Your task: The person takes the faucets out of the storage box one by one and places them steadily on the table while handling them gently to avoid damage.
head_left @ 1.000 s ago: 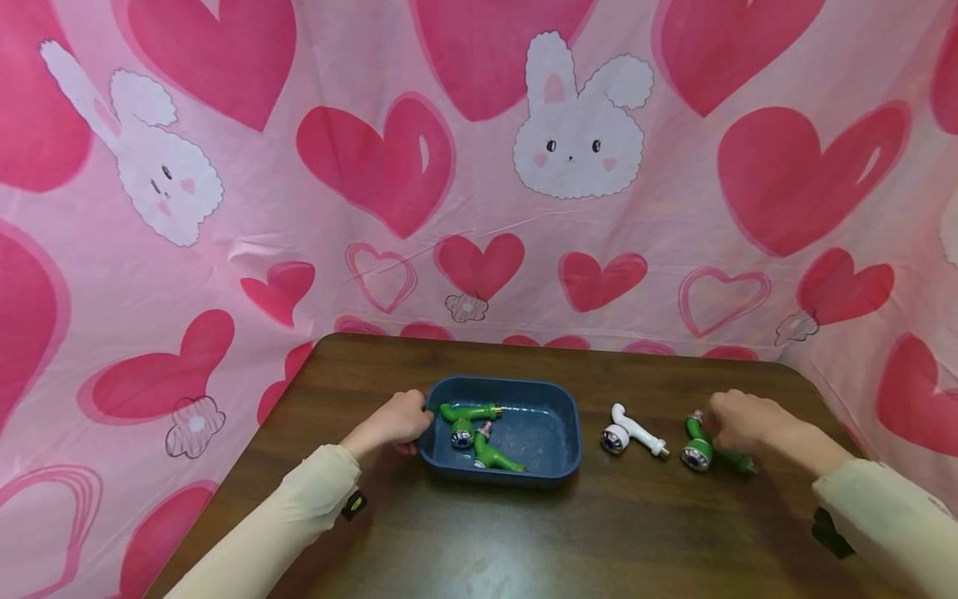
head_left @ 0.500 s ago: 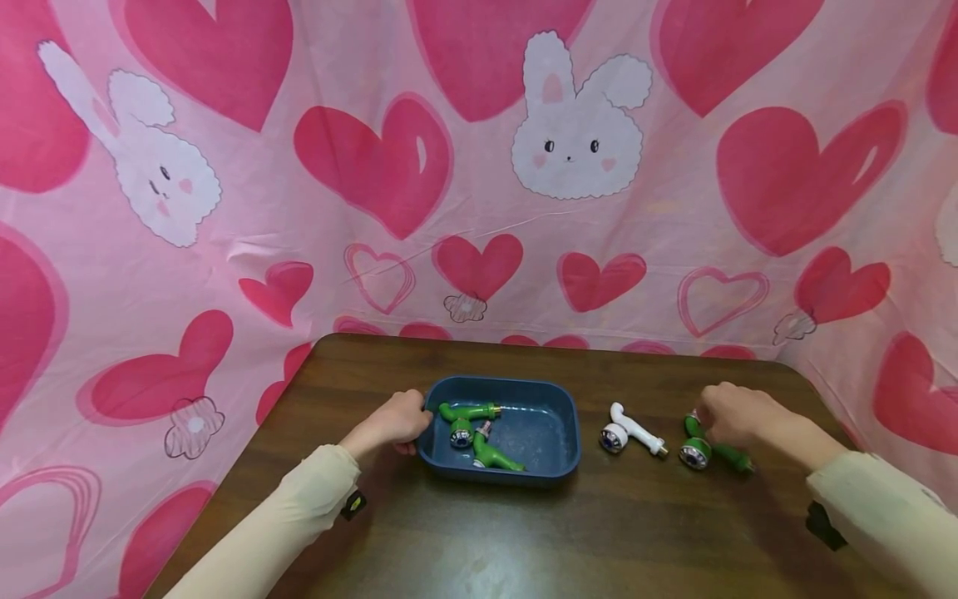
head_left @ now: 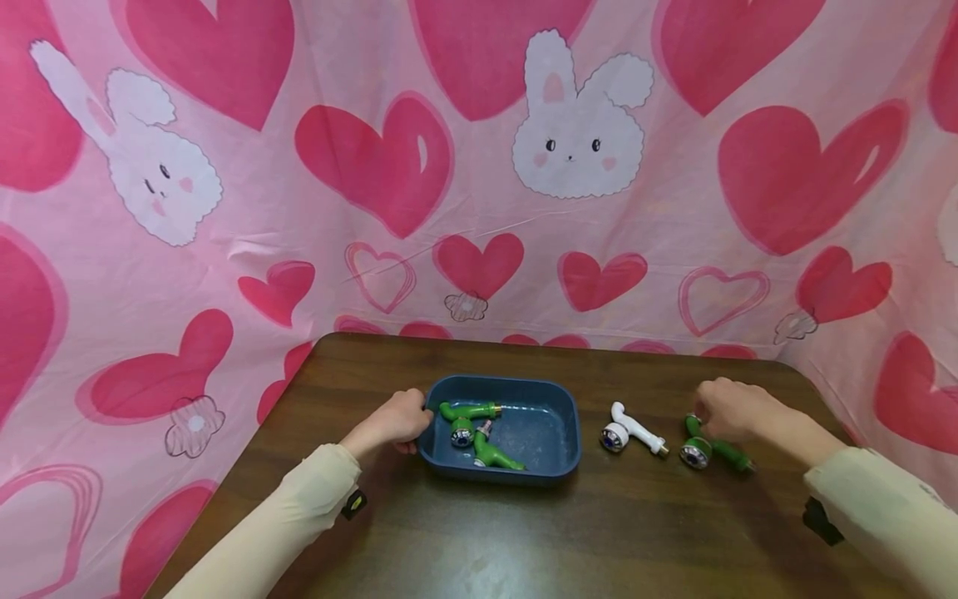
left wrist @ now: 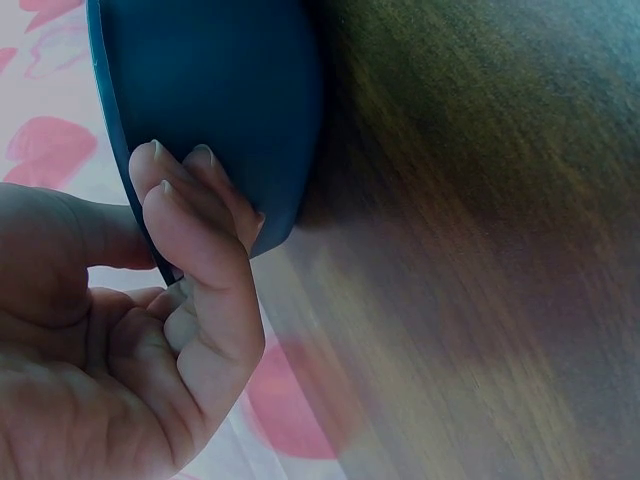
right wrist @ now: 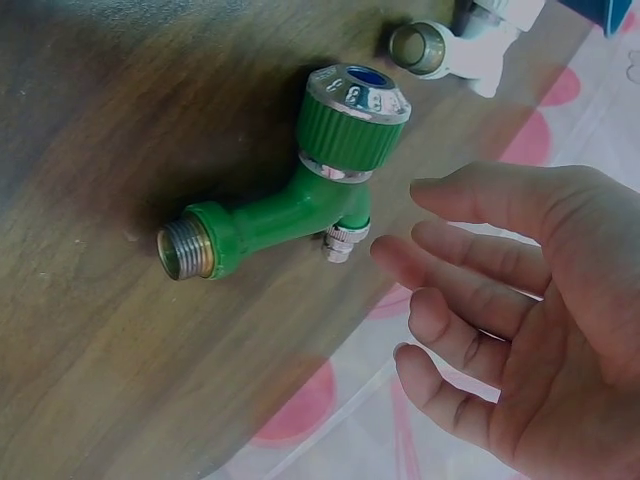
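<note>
My left hand grips the left end of a blue plastic tub; in the left wrist view, the thumb lies over the rim and the fingers bend against the outer wall. Two green faucets, an upper one and a lower one, lie inside the tub. On the right, my right hand hovers by another green faucet on the table. Its loosely bent fingers stand apart from the faucet in the right wrist view, with nothing between them. Between tub and right hand lies a white faucet.
Everything stands on a dark brown wooden table with rounded back corners. A pink cloth printed with hearts and rabbits hangs behind the table and along its sides.
My right hand has shifted slightly left and back, and more of the green faucet beside it shows. The left hand, tub and faucets stay in place.
</note>
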Tool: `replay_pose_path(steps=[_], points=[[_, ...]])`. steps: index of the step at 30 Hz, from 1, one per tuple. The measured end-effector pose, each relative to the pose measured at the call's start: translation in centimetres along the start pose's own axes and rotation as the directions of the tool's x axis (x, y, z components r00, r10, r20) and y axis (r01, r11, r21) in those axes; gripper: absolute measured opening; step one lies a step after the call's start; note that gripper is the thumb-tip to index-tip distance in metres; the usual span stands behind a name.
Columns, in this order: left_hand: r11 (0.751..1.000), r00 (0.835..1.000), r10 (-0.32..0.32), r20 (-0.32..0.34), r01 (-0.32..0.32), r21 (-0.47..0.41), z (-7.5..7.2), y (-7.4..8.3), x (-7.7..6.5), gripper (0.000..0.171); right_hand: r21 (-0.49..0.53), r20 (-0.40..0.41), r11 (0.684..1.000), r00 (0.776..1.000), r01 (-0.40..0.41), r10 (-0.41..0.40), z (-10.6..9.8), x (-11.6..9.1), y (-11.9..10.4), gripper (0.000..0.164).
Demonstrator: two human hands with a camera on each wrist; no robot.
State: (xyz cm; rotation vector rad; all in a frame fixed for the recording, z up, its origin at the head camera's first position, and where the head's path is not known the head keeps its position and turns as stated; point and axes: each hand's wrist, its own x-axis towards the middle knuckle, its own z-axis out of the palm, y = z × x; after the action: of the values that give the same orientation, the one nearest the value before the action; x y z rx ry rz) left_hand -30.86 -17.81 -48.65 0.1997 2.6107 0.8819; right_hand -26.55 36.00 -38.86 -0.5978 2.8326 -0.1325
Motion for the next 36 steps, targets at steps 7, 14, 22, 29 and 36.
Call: replay_pose_path(steps=[7, 14, 22, 29, 36], points=[[1.000, 1.000, -0.018, 0.005, 0.018, 0.004, 0.4, -1.3, 1.2, 0.027, -0.011, -0.004, 1.000, 1.000, 0.006, -0.006, -0.6, 0.3, -0.6, 0.019], [1.000, 1.000, -0.019, 0.001, 0.019, 0.000, 0.4, -1.0, 1.1, 0.024, -0.024, -0.019, 1.000, 1.000, 0.016, -0.017, -0.6, 0.6, -1.1, 0.018], [0.999, 0.999, -0.033, -0.038, 0.033, -0.006, -1.3, 4.8, -4.4, 0.021, -0.026, -0.036, 0.999, 0.998, 0.042, -0.043, -1.0, 0.8, -1.7, 0.011], [1.000, 0.999, 0.005, -0.031, -0.004, 0.012, -0.7, 2.4, -2.3, 0.025, -0.046, -0.048, 0.998, 0.998, 0.034, -0.036, -1.4, 1.2, -2.4, 0.020], [0.999, 0.998, -0.053, -0.042, 0.053, -0.002, -1.3, 4.9, -4.3, 0.023, -0.052, -0.033, 0.998, 0.999, 0.035, -0.037, -1.7, 2.0, -3.0, 0.020]])
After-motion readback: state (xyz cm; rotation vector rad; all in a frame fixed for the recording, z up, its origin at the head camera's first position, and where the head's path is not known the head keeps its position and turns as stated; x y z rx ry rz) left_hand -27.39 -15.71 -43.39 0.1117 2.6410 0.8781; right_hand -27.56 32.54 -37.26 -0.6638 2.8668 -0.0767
